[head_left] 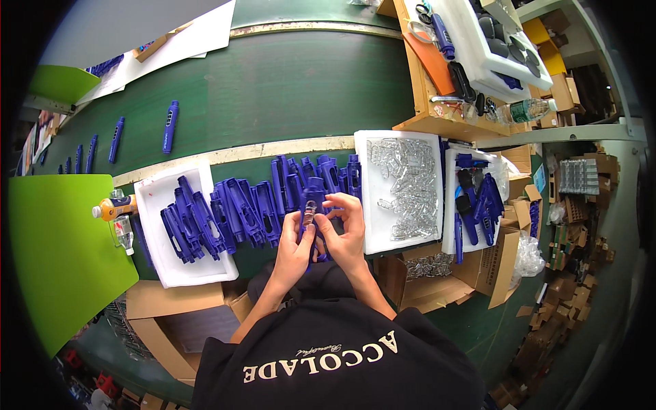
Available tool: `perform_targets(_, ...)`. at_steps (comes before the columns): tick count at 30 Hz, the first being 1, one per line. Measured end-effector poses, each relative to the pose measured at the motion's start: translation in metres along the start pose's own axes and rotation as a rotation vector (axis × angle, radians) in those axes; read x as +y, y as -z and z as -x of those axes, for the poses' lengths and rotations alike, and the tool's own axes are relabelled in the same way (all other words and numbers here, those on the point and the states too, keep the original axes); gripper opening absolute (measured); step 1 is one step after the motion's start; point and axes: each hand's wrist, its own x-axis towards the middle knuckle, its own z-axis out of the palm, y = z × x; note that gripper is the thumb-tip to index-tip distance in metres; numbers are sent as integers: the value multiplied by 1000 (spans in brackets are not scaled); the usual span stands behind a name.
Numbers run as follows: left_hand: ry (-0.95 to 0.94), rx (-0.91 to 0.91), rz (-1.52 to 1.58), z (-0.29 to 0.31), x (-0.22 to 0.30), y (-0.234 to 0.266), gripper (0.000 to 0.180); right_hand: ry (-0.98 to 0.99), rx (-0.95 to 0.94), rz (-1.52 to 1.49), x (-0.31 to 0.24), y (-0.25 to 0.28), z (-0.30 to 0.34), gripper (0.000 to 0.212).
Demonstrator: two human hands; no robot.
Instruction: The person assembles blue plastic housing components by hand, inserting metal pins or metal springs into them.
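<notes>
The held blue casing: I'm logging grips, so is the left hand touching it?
Touching. The head view shows it: the left hand grips the blue casing, its thumb lying against the casing's lower part.

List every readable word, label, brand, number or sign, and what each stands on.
Wording isn't copied here, only located.
Black shirt: large pale lettering, legible, with smaller script beside it.
Orange bottle: label, too small to read.
Clear bottle with green label: too small to read.
Open cardboard box at right: print, too blurred to read.
Held blue casing: no legible text.
</notes>
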Motion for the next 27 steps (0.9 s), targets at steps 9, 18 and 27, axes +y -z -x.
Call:
perform_targets(9,-83,0,-54,12,0,9,27,121,-86,222,-28,12,-1,34)
perform_targets(18,-7,-200,85,25,14,11,40,-75,88,-190,-58,38,0,16)
perform_targets(27,-19,-321,141,38,22,8,62,226,-85,261,-77,33,0,18)
